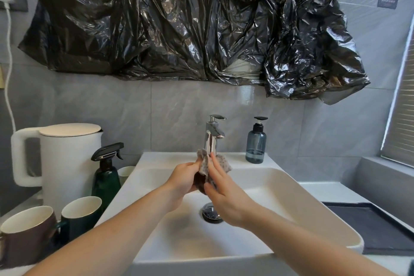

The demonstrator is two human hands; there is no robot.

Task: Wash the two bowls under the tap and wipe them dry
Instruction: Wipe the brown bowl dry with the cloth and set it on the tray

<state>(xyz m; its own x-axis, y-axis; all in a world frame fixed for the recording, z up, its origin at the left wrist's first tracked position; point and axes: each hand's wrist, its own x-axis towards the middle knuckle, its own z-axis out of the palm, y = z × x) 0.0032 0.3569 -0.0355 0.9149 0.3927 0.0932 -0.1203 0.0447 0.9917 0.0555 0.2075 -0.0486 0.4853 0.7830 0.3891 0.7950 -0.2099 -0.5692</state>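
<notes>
Before the tap (212, 139), we are gripping the bowl (200, 182) in our left hand (182, 180), our right hand (224, 195) pressing the cloth (205, 163) flat-fingered; rubbing should cover every side.

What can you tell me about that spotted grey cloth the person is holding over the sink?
The soft grey cloth with dark spots looks thin and crumpled. It is bunched over a small dark brown bowl, above the white rectangular basin and in front of the chrome tap. The left hand grips bowl and cloth together; the right hand presses straight fingers against it. Whether it is wet cannot be told.
</notes>
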